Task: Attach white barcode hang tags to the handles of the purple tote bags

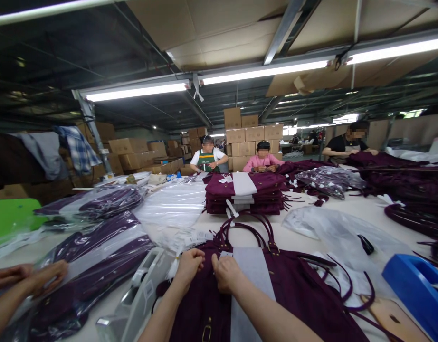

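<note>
A dark purple handbag (297, 285) lies flat in front of me, its looped handles (240, 230) pointing away. A pale grey strip (252, 270) is laid across its middle. Over the bag's upper left part, my left hand (190, 267) is closed, fingertips pinched together. Just to its right, my right hand (226, 273) is curled, thumb raised, beside the strip. What either hand pinches is too small or hidden to name. A small white tag (225, 254) shows right behind my right hand. Several white tags (186, 237) lie bunched beyond my left hand.
A stack of purple bags (245, 190) stands ahead. Plastic-wrapped bags (94, 266) lie left, with a co-worker's hands (44, 280) on one. A grey tape dispenser (140, 289) is beside my left arm. A blue dispenser (418, 289) and a phone (397, 316) are right. Co-workers sit opposite.
</note>
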Motion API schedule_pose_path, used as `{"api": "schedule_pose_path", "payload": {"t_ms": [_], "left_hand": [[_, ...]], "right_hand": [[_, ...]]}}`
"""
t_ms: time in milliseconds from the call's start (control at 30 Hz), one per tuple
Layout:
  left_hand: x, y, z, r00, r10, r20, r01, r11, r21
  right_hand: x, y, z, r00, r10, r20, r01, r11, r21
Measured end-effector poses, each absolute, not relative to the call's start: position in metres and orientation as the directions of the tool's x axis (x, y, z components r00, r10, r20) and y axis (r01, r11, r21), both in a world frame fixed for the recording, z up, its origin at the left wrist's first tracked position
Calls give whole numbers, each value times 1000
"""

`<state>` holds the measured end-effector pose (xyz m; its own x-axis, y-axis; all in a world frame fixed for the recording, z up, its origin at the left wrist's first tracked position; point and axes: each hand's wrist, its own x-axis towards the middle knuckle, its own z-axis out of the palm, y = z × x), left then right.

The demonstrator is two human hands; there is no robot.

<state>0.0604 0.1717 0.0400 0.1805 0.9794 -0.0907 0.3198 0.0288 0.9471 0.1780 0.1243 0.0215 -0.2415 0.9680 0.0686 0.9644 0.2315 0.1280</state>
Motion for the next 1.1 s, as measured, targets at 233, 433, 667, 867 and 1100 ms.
{"api": "schedule_pose_path", "payload": {"t_ms": [233,433,667,867,1100], "left_hand": [[77,180,52,259,965,32,437,-147,887],[104,197,43,351,923,160,540,-338,771],[121,184,-26,412,855,315,554,-510,658],[125,170,-42,356,807,471,661,-574,484],[128,162,-36,331,820,467,696,-546,465]], "right_hand": [[172,117,27,-371,922,105,921,352,168],[146,87,12,-533,833,148,841,502,202],[178,81,35,-437,899,15,878,430,-212],[231,151,44,193,980,54,907,-157,-390],[232,218,15,349,932,-99,876,-362,-319]]}}
